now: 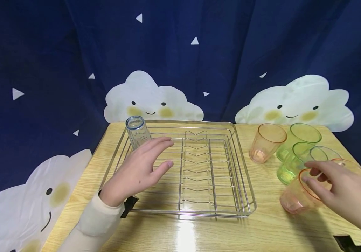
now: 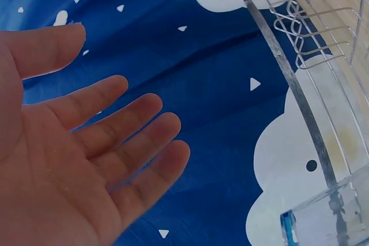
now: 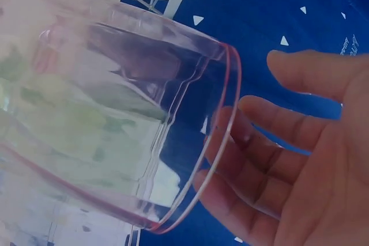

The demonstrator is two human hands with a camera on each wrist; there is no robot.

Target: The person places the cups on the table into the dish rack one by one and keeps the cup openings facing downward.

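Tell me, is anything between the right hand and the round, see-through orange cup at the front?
Nothing visible is: the right hand is at the open top of that cup. I can't tell if they touch.

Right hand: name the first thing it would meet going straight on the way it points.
Most likely the front orange tumbler, just at the fingers of the right hand; whether they touch it is unclear.

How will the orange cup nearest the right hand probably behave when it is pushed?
The orange cup might tip if pushed high, since it narrows toward the bottom. It looks thin and clear, so probably light.
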